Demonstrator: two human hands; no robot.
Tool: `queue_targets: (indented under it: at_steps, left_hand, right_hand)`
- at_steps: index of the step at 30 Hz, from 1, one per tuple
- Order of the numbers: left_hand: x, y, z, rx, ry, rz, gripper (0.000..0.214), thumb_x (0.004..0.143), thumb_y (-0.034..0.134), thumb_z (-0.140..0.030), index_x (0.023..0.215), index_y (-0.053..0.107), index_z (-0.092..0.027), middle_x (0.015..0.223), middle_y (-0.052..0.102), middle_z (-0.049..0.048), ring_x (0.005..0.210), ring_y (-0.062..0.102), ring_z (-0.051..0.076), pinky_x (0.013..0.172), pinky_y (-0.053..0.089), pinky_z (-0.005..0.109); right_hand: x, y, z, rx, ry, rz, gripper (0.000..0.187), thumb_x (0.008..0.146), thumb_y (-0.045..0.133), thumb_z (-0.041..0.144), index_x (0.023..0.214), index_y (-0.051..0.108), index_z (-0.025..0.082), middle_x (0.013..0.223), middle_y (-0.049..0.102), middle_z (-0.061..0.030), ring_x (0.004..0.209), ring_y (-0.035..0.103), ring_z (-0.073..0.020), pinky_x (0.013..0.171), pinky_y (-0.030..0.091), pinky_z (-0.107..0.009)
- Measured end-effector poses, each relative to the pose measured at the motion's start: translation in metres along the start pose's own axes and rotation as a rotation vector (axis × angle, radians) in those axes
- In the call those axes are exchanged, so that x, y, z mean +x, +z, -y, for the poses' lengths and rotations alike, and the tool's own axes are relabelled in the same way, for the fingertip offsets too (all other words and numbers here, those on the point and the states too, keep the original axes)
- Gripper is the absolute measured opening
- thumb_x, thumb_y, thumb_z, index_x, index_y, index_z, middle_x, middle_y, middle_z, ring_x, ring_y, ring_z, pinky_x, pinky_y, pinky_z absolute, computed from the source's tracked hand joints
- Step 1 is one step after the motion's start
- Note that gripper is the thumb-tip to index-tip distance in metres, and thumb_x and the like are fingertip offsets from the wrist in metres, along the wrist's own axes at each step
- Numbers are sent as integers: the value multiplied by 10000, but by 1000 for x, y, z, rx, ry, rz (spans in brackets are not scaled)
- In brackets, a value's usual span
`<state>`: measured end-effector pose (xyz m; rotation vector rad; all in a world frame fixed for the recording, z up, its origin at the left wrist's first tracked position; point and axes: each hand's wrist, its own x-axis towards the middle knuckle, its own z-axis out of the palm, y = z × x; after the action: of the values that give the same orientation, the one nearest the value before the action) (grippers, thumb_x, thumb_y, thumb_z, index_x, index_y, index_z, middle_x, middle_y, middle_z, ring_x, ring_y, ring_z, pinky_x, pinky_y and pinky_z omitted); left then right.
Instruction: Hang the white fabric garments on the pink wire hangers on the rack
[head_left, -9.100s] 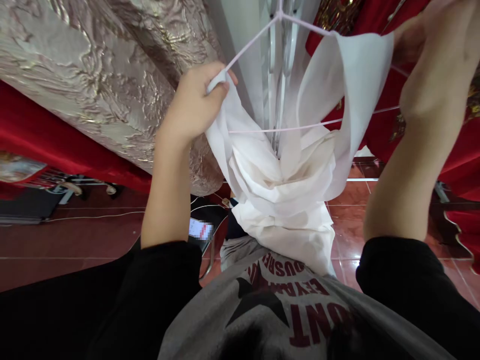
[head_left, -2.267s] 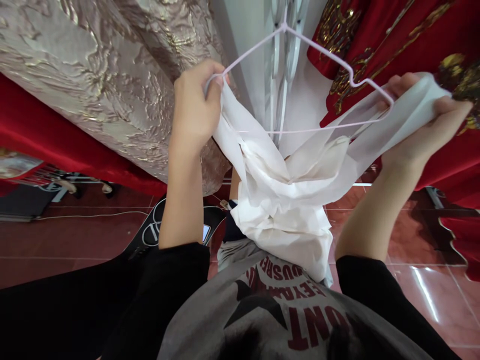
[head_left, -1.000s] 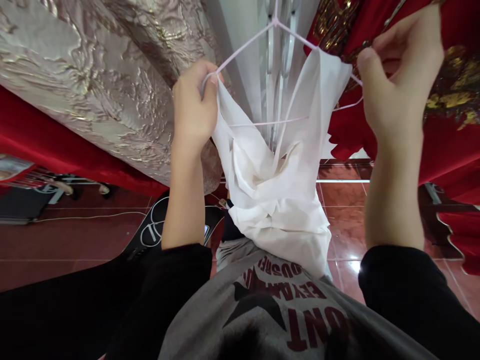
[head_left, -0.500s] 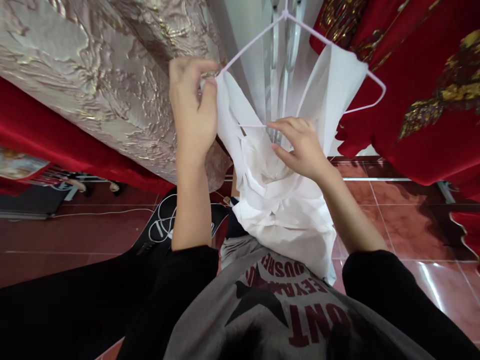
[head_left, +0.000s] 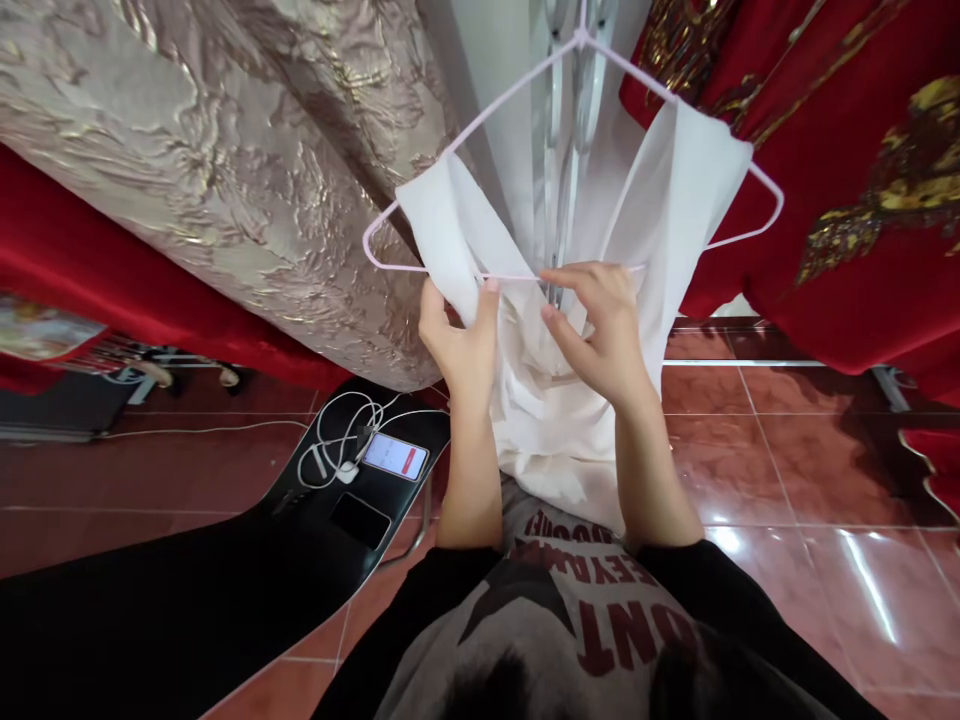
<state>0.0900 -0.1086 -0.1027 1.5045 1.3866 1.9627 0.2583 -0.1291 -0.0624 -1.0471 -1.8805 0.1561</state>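
A white sleeveless garment hangs by its two straps from a pale pink hanger; its lower part is bunched in front of my body. My left hand is at the garment's left side, below the strap, with the thumb in front of the cloth and the fingers partly hidden by it. My right hand is at the middle of the hanger's lower bar, fingers curled over it and thumb below. Both straps lie over the hanger's sloping arms. The tip of the hook is out of view.
A black chair on the left holds a lit phone, a dark phone and a white cable with a charger. Beige textured fabric and red embroidered cloth hang on either side. Red tiles cover the floor.
My left hand has moved down and right from the left strap at the hanger's arm to the garment's side below it. The left strap now lies spread over the hanger. My right hand stays at the bar.
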Motion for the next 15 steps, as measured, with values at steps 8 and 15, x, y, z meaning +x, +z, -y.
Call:
queue_targets:
  at_steps: [8,15]
  left_hand:
    - [3,-15,-19,-178,-73,13,93,813,644,-122,846,716,-170,770,682,3,730,669,177,700,540,271]
    - [18,-9,-33,-155,-78,23,42,862,717,-205,856,676,-196,791,655,15,747,658,195,711,550,306]
  right_hand:
    - [2,1,-13,-15,-11,19,281,979,552,320,1221,664,233,1166,671,-37,1111,580,-203,1037,397,-419]
    - [4,-3,-17,41,11,32,255,988,541,332,1180,687,249,1148,686,-31,1099,602,-202,1035,400,-432]
